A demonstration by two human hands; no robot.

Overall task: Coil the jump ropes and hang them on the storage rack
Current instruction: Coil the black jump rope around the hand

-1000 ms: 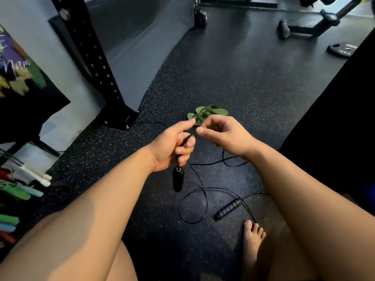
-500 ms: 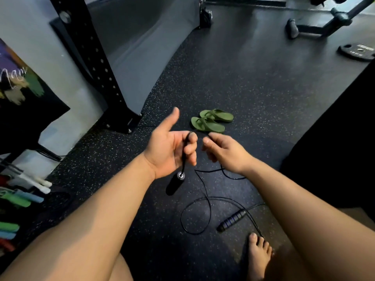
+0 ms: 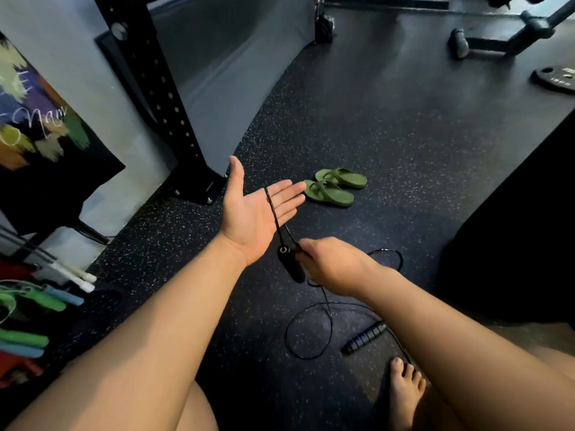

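My left hand [image 3: 255, 213] is spread flat, palm up, fingers straight. The black jump rope cord [image 3: 273, 209] lies looped across those fingers and runs down to a black handle [image 3: 291, 264] hanging below the palm. My right hand [image 3: 329, 265] is lower and to the right, pinching the cord right beside that handle. The rest of the cord [image 3: 311, 331] curls in a loop on the floor. The second handle [image 3: 364, 337], black with blue rings, lies on the floor near my bare foot [image 3: 404, 396].
A black perforated rack upright [image 3: 161, 94] stands bolted to the floor ahead left. Other jump ropes with green, blue and white handles [image 3: 46, 300] hang at the left edge. Green flip-flops [image 3: 334, 186] lie ahead. A weight plate [image 3: 557, 80] and a bench base sit far right.
My left hand opened from a curled grip to a flat palm with the cord draped over its fingers. My right hand dropped from finger level to beside the hanging handle.
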